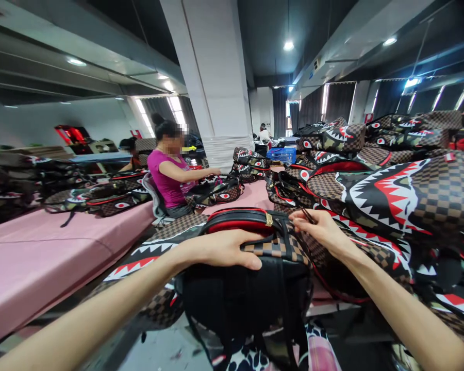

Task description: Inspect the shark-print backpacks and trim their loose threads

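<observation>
A checkered brown and black backpack [242,288] stands upright in front of me, its black back panel facing me. Its top is unzipped and shows a red-edged opening, with a gold metal piece [269,220] at the rim. My left hand [230,248] grips the bag's top edge; the thumb lies outside and the other fingers are partly hidden behind the edge. Just right of the opening, my right hand [319,226] pinches a slim dark tool [308,215], too small to name for certain.
Backpacks with shark-mouth prints [394,193] are piled high on my right. A pink-covered table [81,247] extends at left. Ahead, a co-worker in a magenta shirt [168,178] handles another backpack [216,193]. A white pillar [216,77] and a blue crate [281,155] stand beyond.
</observation>
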Tool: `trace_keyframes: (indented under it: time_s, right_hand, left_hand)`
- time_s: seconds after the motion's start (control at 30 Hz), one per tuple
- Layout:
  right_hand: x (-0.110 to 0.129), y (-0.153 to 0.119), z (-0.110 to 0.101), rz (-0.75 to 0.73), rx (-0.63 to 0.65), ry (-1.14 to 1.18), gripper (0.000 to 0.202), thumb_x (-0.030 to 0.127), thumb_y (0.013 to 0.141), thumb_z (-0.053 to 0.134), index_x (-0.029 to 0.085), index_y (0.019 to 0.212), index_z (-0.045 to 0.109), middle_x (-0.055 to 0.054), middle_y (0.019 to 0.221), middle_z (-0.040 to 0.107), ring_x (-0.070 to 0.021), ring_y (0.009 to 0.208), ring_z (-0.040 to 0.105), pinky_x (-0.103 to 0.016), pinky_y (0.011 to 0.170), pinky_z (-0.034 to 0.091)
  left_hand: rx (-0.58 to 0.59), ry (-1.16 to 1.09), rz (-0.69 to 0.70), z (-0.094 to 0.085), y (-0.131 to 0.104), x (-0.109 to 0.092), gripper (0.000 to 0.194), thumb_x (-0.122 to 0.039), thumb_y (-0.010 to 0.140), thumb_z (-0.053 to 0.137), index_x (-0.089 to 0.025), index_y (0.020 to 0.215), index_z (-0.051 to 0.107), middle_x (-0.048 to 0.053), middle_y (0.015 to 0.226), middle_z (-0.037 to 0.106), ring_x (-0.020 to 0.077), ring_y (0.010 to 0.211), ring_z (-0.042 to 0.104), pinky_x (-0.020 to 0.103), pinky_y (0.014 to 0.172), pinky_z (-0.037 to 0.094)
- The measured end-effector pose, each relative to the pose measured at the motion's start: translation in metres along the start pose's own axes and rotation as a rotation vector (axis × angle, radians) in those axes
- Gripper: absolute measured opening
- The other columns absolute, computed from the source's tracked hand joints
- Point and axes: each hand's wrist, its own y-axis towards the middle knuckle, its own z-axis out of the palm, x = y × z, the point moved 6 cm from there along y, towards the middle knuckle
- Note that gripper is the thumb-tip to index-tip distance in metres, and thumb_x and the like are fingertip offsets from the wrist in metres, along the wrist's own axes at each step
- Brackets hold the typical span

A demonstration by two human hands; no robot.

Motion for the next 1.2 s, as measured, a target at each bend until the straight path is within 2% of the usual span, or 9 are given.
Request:
trace_keyframes:
  time_s: [0.07, 0.13, 0.23, 0.47, 0.6, 0.7, 0.97, 1.1, 1.2]
  right_hand:
    - [-0.013, -0.018, -0.013, 0.032, -0.055, -0.072, 0.036, 0.037, 0.073, 0.059, 0.016, 0.101, 0.061, -0.004, 0.086, 0.065, -0.0170, 0.079, 0.059, -0.030, 0.074, 0.045]
    - [-0.020, -0.032, -0.018, 0.024, -0.080, -0.126, 0.040, 0.037, 0.074, 0.058, 0.019, 0.110, 0.056, -0.005, 0.100, 0.064, -0.0199, 0.092, 0.059, -0.034, 0.083, 0.044]
    - [-0.021, -0.040, -0.017, -0.040, -0.075, -0.143, 0.033, 0.035, 0.082, 0.050, 0.023, 0.112, 0.053, -0.005, 0.114, 0.060, -0.0197, 0.104, 0.056, -0.035, 0.090, 0.042]
    - [-0.020, -0.044, -0.015, -0.083, -0.046, -0.154, 0.028, 0.034, 0.075, 0.062, 0.023, 0.101, 0.066, -0.003, 0.105, 0.067, -0.0209, 0.099, 0.060, -0.032, 0.089, 0.044]
    - [-0.019, -0.046, -0.015, -0.092, -0.024, -0.242, 0.029, 0.035, 0.077, 0.060, 0.026, 0.104, 0.065, -0.002, 0.104, 0.068, -0.0202, 0.093, 0.062, -0.030, 0.083, 0.046]
    - [-0.017, -0.046, -0.015, -0.098, -0.048, -0.293, 0.019, 0.034, 0.079, 0.057, 0.023, 0.093, 0.065, -0.001, 0.092, 0.069, -0.0181, 0.080, 0.063, -0.028, 0.073, 0.046]
    - [-0.014, -0.045, -0.012, -0.128, -0.041, -0.239, 0.013, 0.032, 0.080, 0.057, 0.022, 0.082, 0.066, -0.001, 0.082, 0.068, -0.0163, 0.072, 0.061, -0.025, 0.064, 0.042]
    - [-0.019, -0.045, -0.018, -0.084, -0.074, -0.087, 0.014, 0.030, 0.079, 0.056, 0.020, 0.080, 0.065, -0.001, 0.081, 0.068, -0.0168, 0.076, 0.061, -0.025, 0.069, 0.044]
    - [-0.019, -0.046, -0.018, -0.088, -0.086, -0.130, 0.014, 0.031, 0.077, 0.058, 0.021, 0.084, 0.066, -0.002, 0.085, 0.069, -0.0178, 0.079, 0.061, -0.026, 0.071, 0.044]
  left_hand:
    - [-0.022, -0.069, 0.019, 0.000, 0.002, -0.002, 0.048, -0.045, 0.070, 0.063, -0.021, 0.111, 0.062, 0.001, 0.111, 0.063, 0.0219, 0.098, 0.054, 0.023, 0.081, 0.040]
    - [0.020, -0.145, -0.034, 0.005, 0.005, 0.000, 0.045, -0.042, 0.068, 0.065, -0.020, 0.108, 0.064, 0.000, 0.105, 0.065, 0.0216, 0.094, 0.056, 0.023, 0.079, 0.041]
    - [0.069, -0.257, -0.093, 0.011, 0.008, 0.006, 0.043, -0.039, 0.066, 0.067, -0.019, 0.105, 0.065, -0.002, 0.099, 0.067, 0.0205, 0.091, 0.057, 0.024, 0.078, 0.042]
    - [0.063, -0.360, -0.128, 0.014, 0.007, 0.009, 0.046, -0.039, 0.061, 0.070, -0.019, 0.102, 0.067, -0.002, 0.095, 0.068, 0.0222, 0.094, 0.056, 0.026, 0.083, 0.042]
    - [0.070, -0.361, -0.173, 0.015, 0.007, 0.009, 0.045, -0.039, 0.061, 0.070, -0.019, 0.101, 0.067, -0.002, 0.097, 0.067, 0.0216, 0.093, 0.056, 0.025, 0.082, 0.042]
    - [0.082, -0.381, -0.207, 0.017, 0.007, 0.011, 0.043, -0.037, 0.061, 0.070, -0.018, 0.100, 0.067, -0.002, 0.096, 0.067, 0.0203, 0.090, 0.057, 0.025, 0.080, 0.042]
    - [0.065, -0.427, -0.208, 0.020, 0.007, 0.011, 0.041, -0.034, 0.059, 0.072, -0.018, 0.097, 0.068, -0.002, 0.092, 0.068, 0.0182, 0.086, 0.057, 0.023, 0.076, 0.042]
    - [0.069, -0.454, -0.225, 0.021, 0.007, 0.012, 0.042, -0.034, 0.059, 0.072, -0.019, 0.098, 0.068, -0.002, 0.094, 0.068, 0.0182, 0.088, 0.057, 0.023, 0.078, 0.042]
    - [0.085, -0.458, -0.216, 0.022, 0.007, 0.012, 0.044, -0.034, 0.059, 0.072, -0.018, 0.100, 0.067, -0.001, 0.097, 0.068, 0.0194, 0.092, 0.057, 0.025, 0.082, 0.042]
